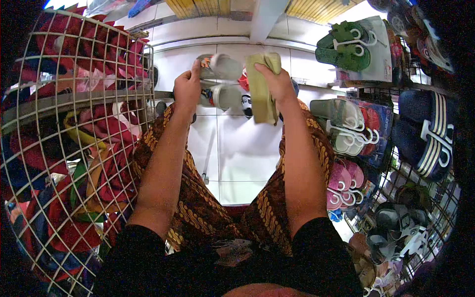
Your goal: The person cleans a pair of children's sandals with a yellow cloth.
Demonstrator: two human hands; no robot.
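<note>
My left hand (188,91) is closed on the near edge of a grey slide sandal (226,68) that has a dark and orange patterned strap. Just below it is a matching grey sandal (228,97) with a multicoloured strap. Across from them, my right hand (278,85) grips a folded olive-green cloth (259,94), thumb on top and fingers hidden behind. The sandals and the cloth are held apart, above the white tiled floor (247,153) between my knees. A black and white shoe (247,105) shows partly between them, lower down.
A wire mesh cage (81,143) full of red and coloured cloth items stands close on my left. On the right hang green sandals (346,47), grey sandals (341,116), pink sandals (344,180) and navy striped slides (425,131). A white post (267,20) rises ahead.
</note>
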